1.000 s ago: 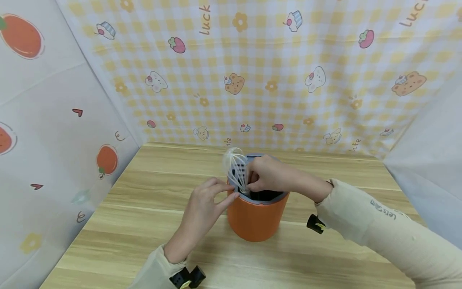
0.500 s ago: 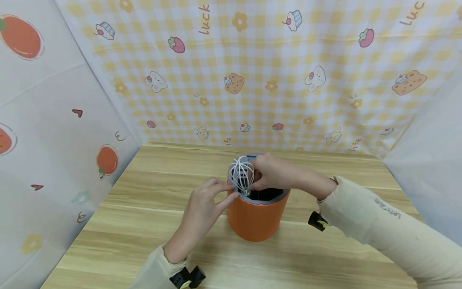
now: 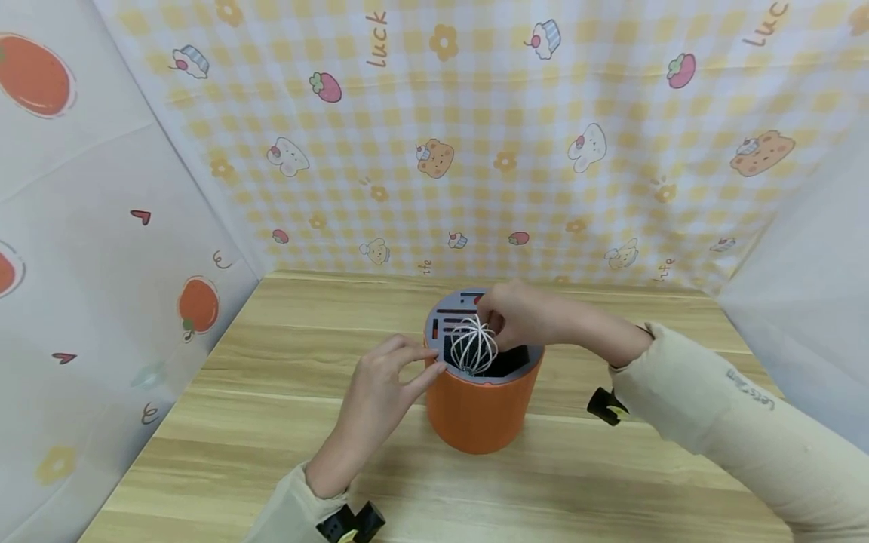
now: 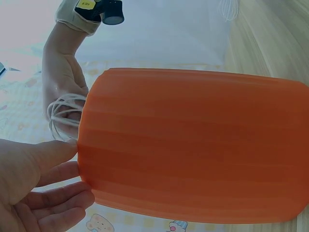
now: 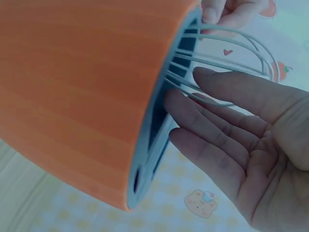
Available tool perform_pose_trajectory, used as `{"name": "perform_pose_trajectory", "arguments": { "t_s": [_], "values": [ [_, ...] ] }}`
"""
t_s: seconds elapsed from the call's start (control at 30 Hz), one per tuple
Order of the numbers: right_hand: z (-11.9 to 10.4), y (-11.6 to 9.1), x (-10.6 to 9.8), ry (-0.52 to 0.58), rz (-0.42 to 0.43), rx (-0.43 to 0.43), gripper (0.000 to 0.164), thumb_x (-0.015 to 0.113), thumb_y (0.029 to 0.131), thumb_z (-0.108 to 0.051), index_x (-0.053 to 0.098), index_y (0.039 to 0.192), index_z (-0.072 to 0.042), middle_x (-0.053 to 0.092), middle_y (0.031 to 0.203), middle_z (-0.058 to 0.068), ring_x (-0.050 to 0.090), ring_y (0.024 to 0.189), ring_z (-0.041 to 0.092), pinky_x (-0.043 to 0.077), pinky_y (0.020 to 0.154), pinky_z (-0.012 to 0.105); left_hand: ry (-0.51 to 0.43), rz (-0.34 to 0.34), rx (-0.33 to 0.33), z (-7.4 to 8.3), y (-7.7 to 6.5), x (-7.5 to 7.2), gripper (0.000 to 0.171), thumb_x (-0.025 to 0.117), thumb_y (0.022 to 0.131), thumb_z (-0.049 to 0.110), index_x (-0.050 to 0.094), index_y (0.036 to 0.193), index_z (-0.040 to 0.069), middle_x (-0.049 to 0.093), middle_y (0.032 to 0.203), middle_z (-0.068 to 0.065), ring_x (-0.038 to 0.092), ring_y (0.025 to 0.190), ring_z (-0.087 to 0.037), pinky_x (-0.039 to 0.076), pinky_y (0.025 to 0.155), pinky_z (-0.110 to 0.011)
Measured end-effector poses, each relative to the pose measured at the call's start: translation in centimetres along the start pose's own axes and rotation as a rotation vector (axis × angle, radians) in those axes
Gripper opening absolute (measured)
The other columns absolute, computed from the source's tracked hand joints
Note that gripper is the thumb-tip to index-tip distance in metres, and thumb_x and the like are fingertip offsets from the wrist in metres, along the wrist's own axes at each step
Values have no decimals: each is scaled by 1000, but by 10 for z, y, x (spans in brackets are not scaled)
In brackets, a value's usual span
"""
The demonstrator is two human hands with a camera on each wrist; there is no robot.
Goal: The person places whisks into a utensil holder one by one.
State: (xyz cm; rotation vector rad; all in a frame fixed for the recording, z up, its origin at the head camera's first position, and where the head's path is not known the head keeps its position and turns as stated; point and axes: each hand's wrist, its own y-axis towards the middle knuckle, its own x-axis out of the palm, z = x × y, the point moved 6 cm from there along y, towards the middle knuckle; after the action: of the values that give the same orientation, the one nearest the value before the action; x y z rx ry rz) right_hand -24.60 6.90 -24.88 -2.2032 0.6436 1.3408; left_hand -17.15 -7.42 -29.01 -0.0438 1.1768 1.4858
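Left grip (image 3: 385,386): unclenched, fingertips touching the near-left rim of the orange holder (image 3: 477,416). Just changed: the whisk (image 3: 474,344) has swung off the holder's left edge to near upright in the opening, just left of the right grip (image 3: 532,313); we judge the holder now bears it. Right grip: loosely spread about the wires, no pinch that we can see. White wire balloon, shiny at its base (handle hidden from us). Beyond both grips: checked cloth (image 3: 505,105).
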Motion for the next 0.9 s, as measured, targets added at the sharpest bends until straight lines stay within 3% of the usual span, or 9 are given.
{"name": "perform_pose_trajectory", "arguments": {
  "t_s": [0.23, 0.43, 0.9],
  "values": [
    [5, -9, -5, 93, -23, 57, 19, 65, 75, 3, 66, 94, 3, 67, 83, 5, 64, 80, 15, 52, 69, 28, 0, 6, 0, 0, -1, 0, 17, 79, 73, 17, 74, 86, 8, 62, 77, 1, 55, 65, -5, 45, 55, -18],
    [8, -19, -9, 135, -25, 101, 16, 68, 78, 0, 65, 94, 2, 67, 82, 3, 63, 81, 14, 51, 69, 28, 1, 15, 6, 0, -2, 0, 16, 79, 72, 16, 74, 85, 8, 62, 77, 1, 56, 66, -6, 45, 56, -19],
    [27, -40, -18, 216, 41, 78, 13, 66, 78, 2, 64, 90, 5, 67, 83, 7, 64, 79, 17, 52, 67, 28, 3, 9, 4, -2, -2, 2, 17, 79, 72, 16, 74, 86, 8, 62, 78, 3, 59, 69, -6, 48, 59, -18]
  ]
}}
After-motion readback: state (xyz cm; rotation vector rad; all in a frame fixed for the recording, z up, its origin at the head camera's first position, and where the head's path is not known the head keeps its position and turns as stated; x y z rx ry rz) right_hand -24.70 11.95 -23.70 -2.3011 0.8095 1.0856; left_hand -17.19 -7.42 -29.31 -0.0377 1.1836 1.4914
